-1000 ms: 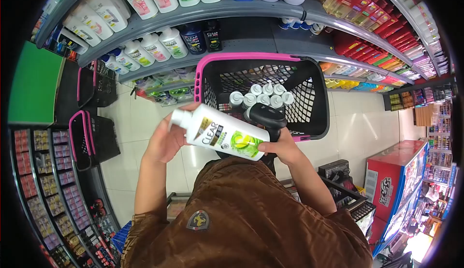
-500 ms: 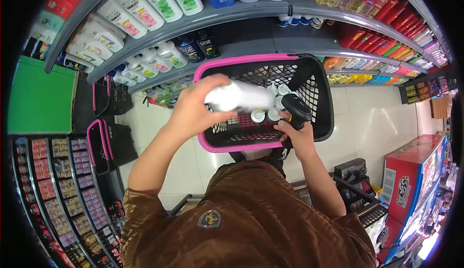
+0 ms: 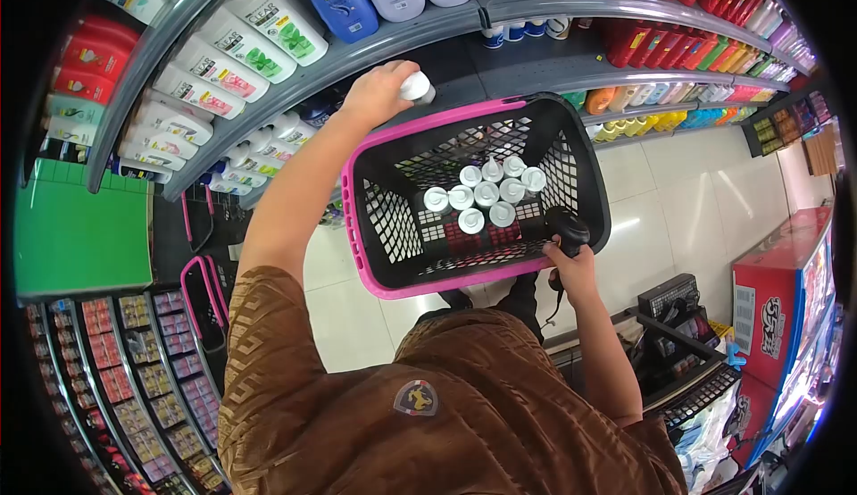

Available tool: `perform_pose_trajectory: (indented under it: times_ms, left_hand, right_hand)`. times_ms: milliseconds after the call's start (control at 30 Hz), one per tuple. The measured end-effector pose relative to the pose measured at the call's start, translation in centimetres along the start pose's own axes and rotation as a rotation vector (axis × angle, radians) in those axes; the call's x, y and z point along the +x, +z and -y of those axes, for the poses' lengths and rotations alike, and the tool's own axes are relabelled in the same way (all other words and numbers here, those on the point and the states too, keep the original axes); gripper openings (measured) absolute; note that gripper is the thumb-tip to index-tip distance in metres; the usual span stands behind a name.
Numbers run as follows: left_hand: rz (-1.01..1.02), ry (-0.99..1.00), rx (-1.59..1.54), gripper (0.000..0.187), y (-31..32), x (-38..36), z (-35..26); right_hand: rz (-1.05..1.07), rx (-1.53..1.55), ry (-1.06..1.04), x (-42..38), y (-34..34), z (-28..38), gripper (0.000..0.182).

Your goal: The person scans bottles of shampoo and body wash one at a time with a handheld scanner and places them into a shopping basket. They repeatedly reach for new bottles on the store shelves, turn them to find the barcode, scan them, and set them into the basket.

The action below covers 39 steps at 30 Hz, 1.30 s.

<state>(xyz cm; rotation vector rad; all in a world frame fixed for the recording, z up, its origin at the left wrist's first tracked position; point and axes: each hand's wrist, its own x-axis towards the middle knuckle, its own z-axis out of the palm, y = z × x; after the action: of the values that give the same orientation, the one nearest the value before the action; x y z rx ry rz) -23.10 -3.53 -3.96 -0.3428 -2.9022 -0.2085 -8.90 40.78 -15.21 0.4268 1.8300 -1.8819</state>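
Note:
My left hand (image 3: 377,95) reaches to the shelf, its fingers wrapped round a white bottle (image 3: 417,90) whose top end faces me. My arm and hand partly hide the row of white shampoo bottles (image 3: 261,149) beside it. In front of me is a black mesh basket with a pink rim (image 3: 393,291). Several white-topped bottles (image 3: 486,193) stand close together inside it. My right hand (image 3: 573,267) grips a black handheld barcode scanner (image 3: 568,227) over the basket's near right corner.
Shelves (image 3: 446,26) curve across the back with shampoo bottles; red and amber bottles (image 3: 661,49) fill the right. More pink-rimmed baskets (image 3: 207,299) stand at left. A red display freezer (image 3: 777,307) is at right, with a black cart (image 3: 678,361) nearer me.
My left hand has moved from above the basket to the shelf, holding a white bottle. My right hand and the scanner have shifted slightly right and nearer me. The bottles in the basket are uncovered.

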Motion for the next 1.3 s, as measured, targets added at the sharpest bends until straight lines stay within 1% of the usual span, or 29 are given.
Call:
perform_pose_trajectory:
  times_ms: [67,133,167,233,267,367,400,433,500,533,567,633,667,767,867,1300]
  left_hand:
    - [0.025,-0.028,-0.005,0.06,1.6,0.0,0.7]
    - [0.078,-0.097,-0.02,0.062,2.6,0.3,1.2]
    - [0.072,-0.092,-0.02,0.062,3.0,0.7,1.9]
    - [0.233,-0.297,0.018,0.062,3.0,1.3,2.5]
    - [0.284,-0.329,-0.025,0.065,2.9,1.7,3.2]
    - [0.263,-0.335,-0.098,0.067,3.0,2.2,5.5]
    - [0.303,-0.385,-0.092,0.069,2.3,2.6,5.4]
    - [0.303,-0.389,-0.1,0.069,2.6,2.6,5.9]
    - [0.266,-0.32,-0.009,0.068,3.1,2.7,7.4]
    - [0.179,-0.307,0.037,0.068,3.6,2.3,7.7]
    - [0.178,-0.312,0.036,0.068,4.0,2.1,8.0]
    - [0.167,-0.249,0.086,0.071,3.9,2.0,7.9]
    - [0.217,-0.258,0.142,0.075,3.9,2.1,7.8]
    - [0.264,-0.276,0.142,0.077,4.1,2.1,8.8]
    - [0.234,-0.301,0.233,0.076,4.1,1.8,8.6]
    - [0.296,-0.408,0.007,0.073,4.4,2.5,10.0]
  right_hand:
    - [0.008,-0.08,0.01,0.1,0.2,0.3,0.022]
    - [0.031,-0.065,-0.008,0.3,-0.1,0.2,0.021]
    - [0.059,-0.058,-0.012,0.4,-0.2,0.2,0.02]
    - [0.084,-0.04,0.009,0.4,-0.5,0.6,0.019]
    - [0.097,-0.028,0.02,0.5,-0.6,0.7,0.019]
    - [0.115,-0.022,0.041,0.8,-0.8,0.3,0.02]
    - [0.122,-0.024,0.051,0.9,-0.9,0.4,0.02]
    - [0.12,-0.033,0.054,1.0,-0.9,0.4,0.02]
    - [0.137,-0.022,0.059,1.0,-1.0,0.7,0.021]
    - [0.141,-0.029,0.06,1.1,-0.9,0.8,0.021]
    - [0.139,-0.033,0.064,1.1,-0.9,0.8,0.021]
    - [0.138,-0.04,0.069,1.2,-0.9,0.8,0.022]
    - [0.138,-0.042,0.068,1.2,-1.0,0.8,0.022]
    - [0.136,-0.04,0.08,1.0,-1.0,0.8,0.021]
    - [0.136,-0.032,0.077,1.2,-0.7,1.3,0.019]
    - [0.095,-0.037,0.054,1.1,-0.6,1.0,0.019]
